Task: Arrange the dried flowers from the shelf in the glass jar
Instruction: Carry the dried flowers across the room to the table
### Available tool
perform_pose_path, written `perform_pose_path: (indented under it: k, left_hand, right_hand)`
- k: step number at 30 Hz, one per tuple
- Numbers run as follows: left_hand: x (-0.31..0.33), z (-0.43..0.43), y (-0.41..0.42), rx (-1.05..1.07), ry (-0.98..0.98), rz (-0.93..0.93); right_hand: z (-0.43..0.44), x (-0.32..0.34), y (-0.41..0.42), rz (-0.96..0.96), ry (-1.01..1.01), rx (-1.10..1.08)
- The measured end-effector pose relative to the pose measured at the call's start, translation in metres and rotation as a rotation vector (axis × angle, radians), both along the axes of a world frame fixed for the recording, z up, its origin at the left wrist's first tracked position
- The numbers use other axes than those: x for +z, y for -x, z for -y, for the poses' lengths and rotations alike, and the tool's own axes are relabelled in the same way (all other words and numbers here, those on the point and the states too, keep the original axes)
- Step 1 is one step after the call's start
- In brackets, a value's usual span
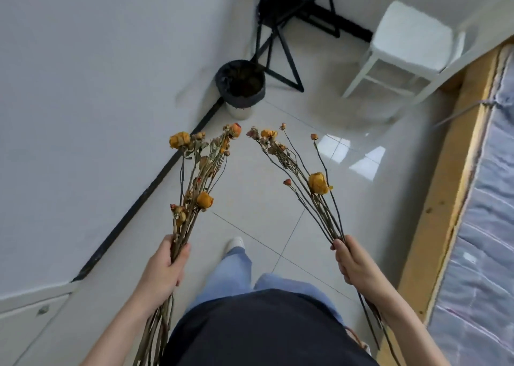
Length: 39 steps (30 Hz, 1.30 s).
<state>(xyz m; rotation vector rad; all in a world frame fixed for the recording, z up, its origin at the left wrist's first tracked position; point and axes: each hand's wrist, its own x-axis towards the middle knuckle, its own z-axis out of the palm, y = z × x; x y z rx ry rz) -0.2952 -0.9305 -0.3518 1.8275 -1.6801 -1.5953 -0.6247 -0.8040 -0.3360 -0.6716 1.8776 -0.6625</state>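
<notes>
My left hand (164, 268) grips a bunch of dried flowers (200, 168) by the stems; its yellow and orange heads point up and away from me. A second bunch of dried flowers (300, 168) is held in my right hand (353, 260), fingers curled round the stems, with the heads leaning left toward the first bunch. Both bunches hang over the tiled floor, and their long stem ends trail down past my wrists. No glass jar or shelf is in view.
A dark lined waste bin (241, 86) stands on the floor by the white wall. Black metal stand legs (281, 45) rise behind it. A white stool (403, 48) sits at the upper right. A wooden bed frame (445, 193) with a wrapped mattress runs along the right.
</notes>
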Motion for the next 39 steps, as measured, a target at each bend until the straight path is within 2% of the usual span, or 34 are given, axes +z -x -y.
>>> perform_pose_path:
  k: [5,10,24,33,39]
  left_hand:
    - [0.007,0.09,0.052,-0.169,-0.061,0.007]
    - [0.009,0.152,0.112,-0.25,-0.086,0.018]
    - [0.014,0.277,0.358,-0.355,-0.025,0.001]
    - [0.012,0.37,0.494,-0.492,0.018,0.0]
    - [0.007,0.452,0.585,-0.529,0.011,-0.066]
  right_hand:
    - [0.032,0.003,0.026,-0.008,-0.012,-0.14]
    - [0.067,-0.001,0.069,-0.009,-0.01,-0.241]
    - [0.18,0.002,0.289,-0.016,0.023,-0.293]
    - [0.25,-0.007,0.399,-0.045,0.019,-0.377]
    - [0.318,-0.006,0.472,-0.089,0.033,-0.455]
